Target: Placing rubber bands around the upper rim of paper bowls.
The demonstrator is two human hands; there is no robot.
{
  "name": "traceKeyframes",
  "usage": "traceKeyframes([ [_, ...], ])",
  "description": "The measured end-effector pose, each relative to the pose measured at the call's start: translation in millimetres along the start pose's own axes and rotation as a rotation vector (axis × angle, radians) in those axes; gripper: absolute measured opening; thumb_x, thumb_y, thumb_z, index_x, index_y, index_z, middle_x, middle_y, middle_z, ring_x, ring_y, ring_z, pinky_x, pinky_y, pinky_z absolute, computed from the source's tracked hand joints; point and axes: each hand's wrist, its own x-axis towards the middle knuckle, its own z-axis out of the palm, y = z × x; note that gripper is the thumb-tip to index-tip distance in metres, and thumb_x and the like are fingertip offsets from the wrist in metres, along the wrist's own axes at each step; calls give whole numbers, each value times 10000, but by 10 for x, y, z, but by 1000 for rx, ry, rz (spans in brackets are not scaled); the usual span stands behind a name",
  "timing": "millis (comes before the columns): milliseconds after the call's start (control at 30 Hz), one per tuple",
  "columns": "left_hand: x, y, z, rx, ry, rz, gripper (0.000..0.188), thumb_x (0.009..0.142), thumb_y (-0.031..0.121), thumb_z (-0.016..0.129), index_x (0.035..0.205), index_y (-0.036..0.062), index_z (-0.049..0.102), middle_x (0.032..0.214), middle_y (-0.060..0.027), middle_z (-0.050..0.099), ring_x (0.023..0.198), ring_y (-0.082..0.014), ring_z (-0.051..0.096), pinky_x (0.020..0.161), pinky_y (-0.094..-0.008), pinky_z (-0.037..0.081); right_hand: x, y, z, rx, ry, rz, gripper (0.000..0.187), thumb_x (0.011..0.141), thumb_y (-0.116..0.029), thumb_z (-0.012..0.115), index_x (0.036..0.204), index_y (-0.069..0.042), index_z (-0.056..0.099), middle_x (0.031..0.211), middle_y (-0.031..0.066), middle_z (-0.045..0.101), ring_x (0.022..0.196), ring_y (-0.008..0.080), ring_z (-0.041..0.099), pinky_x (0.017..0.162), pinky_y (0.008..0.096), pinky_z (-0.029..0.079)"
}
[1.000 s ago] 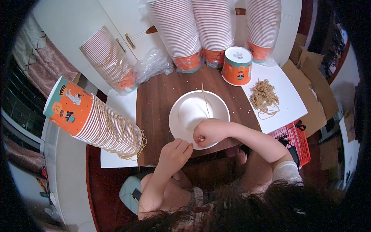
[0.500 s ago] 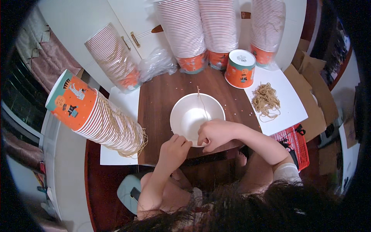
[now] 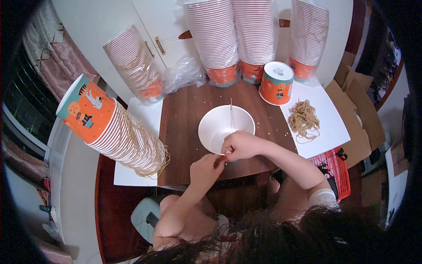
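Note:
A round paper bucket [image 3: 206,127], white inside, stands mouth up on the brown table in front of me. A thin tan cord [image 3: 232,115] lies over its far rim and runs down inside, disappearing under my right hand. My right hand [image 3: 241,145] is closed in a pinch at the near rim, with the cord leading into it. Just to the left, my left hand [image 3: 205,170] has its fingertips pressed together outside the rim, close to the right fingers. Whatever is between the left fingertips is too small to make out.
Nested orange buckets [image 3: 88,110] draped with cords lean at the left. Wrapped bucket stacks [image 3: 215,39] line the back beside crumpled plastic [image 3: 184,72]. An upside-down orange bucket [image 3: 277,86] and a cord heap [image 3: 304,118] sit at the right, near a red basket [image 3: 336,171].
Both hands have drawn together at the near rim; the left moved right and the right moved slightly left. The view has shifted a little.

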Motion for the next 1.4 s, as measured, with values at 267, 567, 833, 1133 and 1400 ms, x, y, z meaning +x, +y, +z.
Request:
traceKeyframes([
  [267,-21,-30,98,158,114,8,138,673,153,652,771,72,599,715,-69,606,572,-215,588,515,-305,465,6,-40,-8,6,5,89,204,625,-199,568,762,-67,642,714,104,622,682,252,600,622,335,469],
  [567,13,-32,109,113,192,58,100,666,89,630,729,57,559,675,-76,578,541,-211,569,493,-297,455,-20,-58,-15,79,-1,168,234,624,-209,576,777,-45,643,704,123,623,675,234,609,627,320,475],
  [833,23,9,57,-30,134,-125,110,681,87,636,766,27,602,697,-97,599,577,-188,592,547,-271,468,-34,-34,-12,101,46,122,249,635,-211,580,805,-41,645,704,115,621,647,215,598,603,300,463],
  [1133,1,-53,186,-380,112,-407,133,718,103,623,771,-17,600,644,-63,609,583,-72,556,553,-213,442,15,-70,24,26,18,218,251,625,-240,578,793,-69,655,766,116,630,733,260,606,672,340,477],
  [1400,-5,-79,179,-392,103,-414,117,704,98,636,723,-4,582,604,-33,575,552,-69,515,532,-218,426,29,-83,6,40,-4,223,271,627,-263,586,808,-74,654,767,114,628,740,259,605,672,344,476],
])
